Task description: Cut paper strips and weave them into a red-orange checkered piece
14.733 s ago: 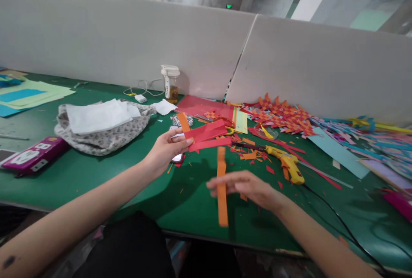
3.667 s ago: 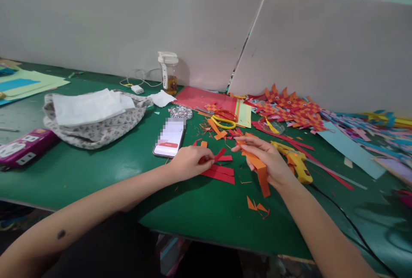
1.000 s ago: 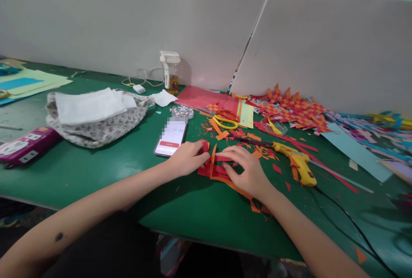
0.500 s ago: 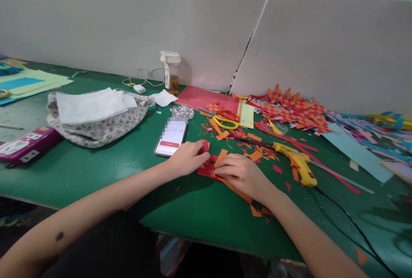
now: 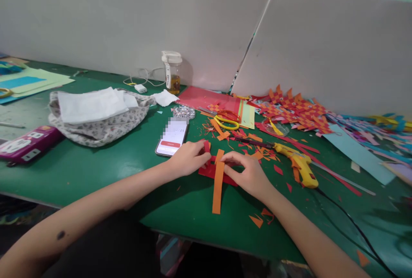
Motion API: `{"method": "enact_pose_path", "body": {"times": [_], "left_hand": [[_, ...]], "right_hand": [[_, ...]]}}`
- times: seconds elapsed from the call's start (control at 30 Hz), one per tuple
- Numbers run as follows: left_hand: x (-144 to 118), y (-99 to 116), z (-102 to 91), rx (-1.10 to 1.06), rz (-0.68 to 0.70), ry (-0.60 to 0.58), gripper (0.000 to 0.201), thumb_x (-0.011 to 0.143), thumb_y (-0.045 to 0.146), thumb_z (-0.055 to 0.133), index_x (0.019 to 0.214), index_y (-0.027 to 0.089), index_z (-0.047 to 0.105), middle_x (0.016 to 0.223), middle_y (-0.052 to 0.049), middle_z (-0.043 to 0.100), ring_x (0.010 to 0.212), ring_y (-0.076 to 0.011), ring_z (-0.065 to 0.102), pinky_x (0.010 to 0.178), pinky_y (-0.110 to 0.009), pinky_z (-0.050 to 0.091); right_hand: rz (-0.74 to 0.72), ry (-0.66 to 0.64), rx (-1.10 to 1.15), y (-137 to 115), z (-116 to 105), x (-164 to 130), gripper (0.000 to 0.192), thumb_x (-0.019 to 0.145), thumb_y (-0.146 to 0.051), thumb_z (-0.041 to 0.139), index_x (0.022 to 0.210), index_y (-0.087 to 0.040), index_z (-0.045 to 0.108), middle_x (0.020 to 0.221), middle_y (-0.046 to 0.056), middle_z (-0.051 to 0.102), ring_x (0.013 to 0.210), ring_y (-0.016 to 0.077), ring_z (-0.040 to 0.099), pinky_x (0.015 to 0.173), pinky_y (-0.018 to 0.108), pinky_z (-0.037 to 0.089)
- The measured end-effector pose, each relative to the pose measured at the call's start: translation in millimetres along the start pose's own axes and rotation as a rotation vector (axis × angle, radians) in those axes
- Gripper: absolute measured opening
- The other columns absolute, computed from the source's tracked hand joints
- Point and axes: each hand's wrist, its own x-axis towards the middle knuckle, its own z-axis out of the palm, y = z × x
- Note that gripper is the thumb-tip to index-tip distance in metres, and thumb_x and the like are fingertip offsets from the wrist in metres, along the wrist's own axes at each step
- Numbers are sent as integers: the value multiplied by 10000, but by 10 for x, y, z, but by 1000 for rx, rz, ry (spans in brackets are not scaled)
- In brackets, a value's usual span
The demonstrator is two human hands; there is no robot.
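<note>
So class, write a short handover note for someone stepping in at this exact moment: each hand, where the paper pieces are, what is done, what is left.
Left hand: pressing the left end of the red strips on the green table.
Right hand: fingertips pinching the top of the orange strip where it crosses the red ones.
Orange strip lies upright across the red strips, its lower end free toward the table edge.
Done: one orange strip laid in; whether it passes over or under cannot be told.
Left: the weave looks barely begun.
Nearby: glue gun right, scissors behind, phone left.

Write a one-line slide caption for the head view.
Left hand and right hand press an orange strip across red strips on a green table.
</note>
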Motion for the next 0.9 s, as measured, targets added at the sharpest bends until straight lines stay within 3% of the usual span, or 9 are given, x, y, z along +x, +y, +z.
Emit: {"method": "enact_pose_path", "body": {"times": [0.13, 0.37, 0.57, 0.73, 0.9], "left_hand": [[-3, 6, -4, 6, 2, 5, 146, 776, 254, 440, 692, 188, 539, 661, -14, 654, 634, -161, 625, 583, -246, 448], [-7, 19, -10, 12, 4, -1, 146, 774, 245, 429, 678, 184, 520, 656, -12, 647, 618, -152, 619, 579, -242, 440], [-5, 1, 2, 23, 15, 4, 146, 778, 251, 426, 668, 187, 497, 651, -10, 642, 612, -149, 616, 570, -240, 435], [-21, 12, -2, -36, 27, 8, 197, 815, 357, 440, 733, 193, 512, 663, -7, 647, 626, -157, 621, 585, -254, 446], [-75, 75, -44, -110, 68, -21, 359, 891, 457, 283, 773, 191, 493, 639, -3, 635, 593, -135, 601, 577, -247, 434]], "right_hand": [[-82, -52, -115, -15, 12, -29, 98, 796, -296, 558, 857, -237, 607, 854, 15, 696, 770, 176, 656, 726, 307, 512], [-369, -191, -238, -54, -27, -80, 288, 777, -400, 593, 1010, -235, 634, 1052, 64, 673, 978, 214, 621, 862, 345, 470], [-396, -177, -300, -67, -45, -73, 244, 810, -383, 556, 963, -233, 672, 1059, 62, 661, 961, 196, 621, 829, 321, 481], [-434, -202, -273, -59, -51, -64, 308, 814, -367, 548, 1082, -238, 629, 1075, 50, 672, 1004, 198, 616, 896, 339, 461], [-408, -218, -295, -65, -62, -75, 281, 813, -373, 548, 1041, -240, 643, 1039, 43, 690, 969, 200, 632, 849, 331, 471]]}}
